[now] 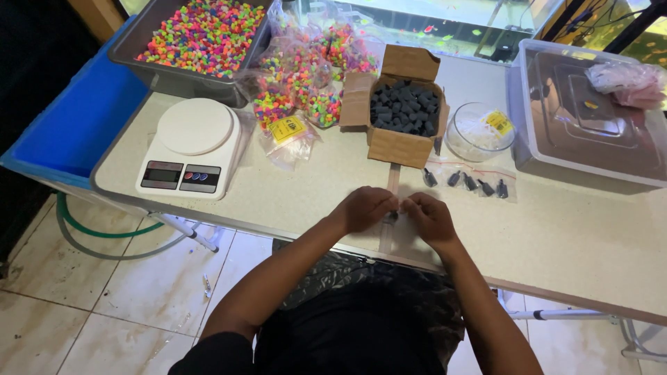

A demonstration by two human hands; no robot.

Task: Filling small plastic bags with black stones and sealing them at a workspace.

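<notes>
Small dark piece (pixel 392 217) pinched between left hand (pixel 363 208) and right hand (pixel 429 217); five packets (pixel 464 181) beyond.

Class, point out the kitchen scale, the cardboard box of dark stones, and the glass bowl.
kitchen scale (pixel 194 127), head view, round white platform.
cardboard box (pixel 397 147), head view, front wall.
glass bowl (pixel 460 144), head view, left rim.

Bare tabletop (pixel 556 229) right of hands (pixel 396 212)
</notes>
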